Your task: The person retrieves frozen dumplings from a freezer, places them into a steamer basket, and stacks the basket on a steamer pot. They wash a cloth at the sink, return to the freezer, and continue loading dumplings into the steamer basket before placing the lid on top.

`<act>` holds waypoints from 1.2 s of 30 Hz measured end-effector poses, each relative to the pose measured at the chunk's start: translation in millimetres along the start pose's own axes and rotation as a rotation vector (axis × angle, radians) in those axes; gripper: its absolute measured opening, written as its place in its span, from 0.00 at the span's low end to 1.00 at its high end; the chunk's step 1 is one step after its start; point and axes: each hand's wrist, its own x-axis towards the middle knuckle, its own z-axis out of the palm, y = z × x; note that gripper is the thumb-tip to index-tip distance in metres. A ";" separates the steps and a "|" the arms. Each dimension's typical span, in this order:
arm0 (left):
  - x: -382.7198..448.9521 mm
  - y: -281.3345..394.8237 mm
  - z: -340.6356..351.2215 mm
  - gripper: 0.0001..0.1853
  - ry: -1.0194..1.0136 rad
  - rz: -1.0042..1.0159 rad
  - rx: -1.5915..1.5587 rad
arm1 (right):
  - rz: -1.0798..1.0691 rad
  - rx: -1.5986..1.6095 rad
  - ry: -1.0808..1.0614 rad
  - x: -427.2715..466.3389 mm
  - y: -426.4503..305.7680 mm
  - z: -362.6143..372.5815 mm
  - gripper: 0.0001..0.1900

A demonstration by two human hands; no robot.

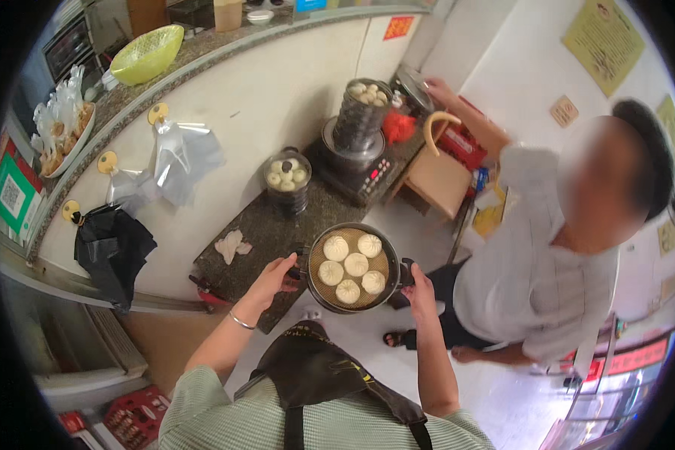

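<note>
A round metal steamer tray (394, 281) with several pleated steamed buns (356, 264) on a tan mesh liner is held in front of me. My left hand (275, 278) grips its black handle on the left; a bracelet circles that wrist. On the opposite side, my right hand (420, 289) holds the other black handle. Beyond the tray, a smaller stack of steamers (288, 199) holding pale buns stands on the dark stone counter (253, 225). A white crumpled cloth (233, 246) lies near the counter's left end.
Tall stacked steamers (361, 124) stand on an induction cooker (351, 169) showing a lit display. A person (534, 225) stands at the right, one hand at a metal lid (415, 87). A wooden chair (439, 174) is beside the counter. Plastic bags (180, 152) hang on the left wall.
</note>
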 end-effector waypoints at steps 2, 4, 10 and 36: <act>19.6 15.4 7.7 0.25 0.011 0.037 0.011 | -0.023 -0.024 -0.049 40.0 -29.2 6.7 0.19; 41.0 37.5 19.3 0.25 0.036 0.084 0.031 | -0.070 -0.049 -0.107 85.8 -54.9 11.2 0.19; 135.5 103.3 51.2 0.25 0.033 0.178 -0.011 | -0.159 -0.248 -0.047 191.4 -158.2 44.7 0.24; 422.8 261.7 126.1 0.24 0.506 0.191 -0.230 | -0.283 -0.502 -0.342 643.0 -307.0 220.3 0.31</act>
